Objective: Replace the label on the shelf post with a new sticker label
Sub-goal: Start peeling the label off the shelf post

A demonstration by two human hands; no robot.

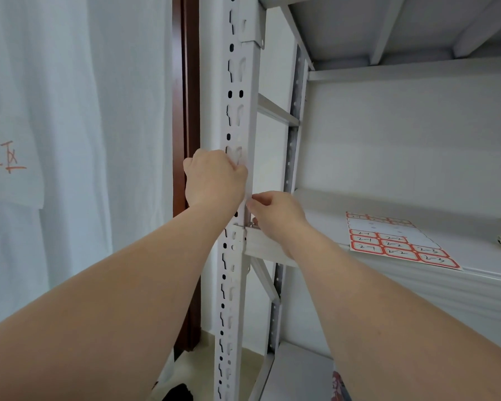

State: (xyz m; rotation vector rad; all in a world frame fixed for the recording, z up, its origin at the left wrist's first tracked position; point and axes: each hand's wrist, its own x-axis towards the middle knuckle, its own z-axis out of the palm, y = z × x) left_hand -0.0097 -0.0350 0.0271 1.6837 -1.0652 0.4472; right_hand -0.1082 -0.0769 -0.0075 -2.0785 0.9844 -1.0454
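Left hand [214, 178] was wrapped round the shelf post [237, 82], probably just steadying it. The right hand [275, 212] had its fingertips pinched on a pale strip at the post's right edge, most likely the old label [248, 195]. Honestly hard to tell, the knuckles hid most of it. The sticker sheet [396, 241] lay on the shelf [475, 256], well off right.

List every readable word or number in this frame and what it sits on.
"2-1", "2-2", "2-3": apparently handwritten on red-bordered stickers of the sticker sheet on the shelf, near rows; far rows too small.
Red handwritten characters on the white cloth, left: cut off, unreadable.
Label at the shelf post, between left hand and right hand: no text visible.
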